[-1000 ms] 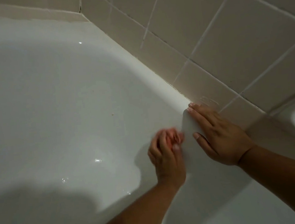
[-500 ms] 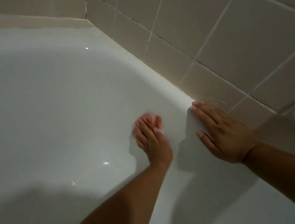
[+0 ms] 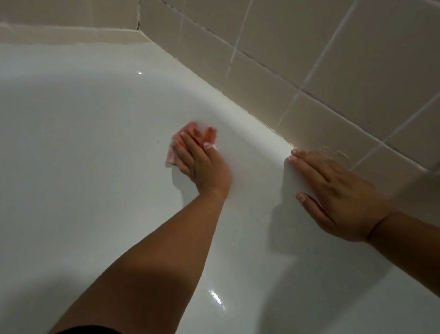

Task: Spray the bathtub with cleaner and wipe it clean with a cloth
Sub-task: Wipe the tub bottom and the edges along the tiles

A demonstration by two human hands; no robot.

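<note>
A pink cloth (image 3: 187,128) lies under the fingers of the left hand (image 3: 203,165), pressed flat against the sloping inner wall of the white bathtub (image 3: 79,152). The fingers are nearly straight over the cloth, its edges showing around them. The right hand (image 3: 338,199), well apart, rests spread and flat on the tub's rim beside the tiled wall (image 3: 336,50).

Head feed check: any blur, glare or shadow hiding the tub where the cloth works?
Head view: dim overall; the pink cloth under the left hand is motion-blurred, edges unclear; a small glare streak marks the bathtub near the bottom edge; soft shadows lie beside the right hand and across the lower-left tub; the tiled wall is in focus.
</note>
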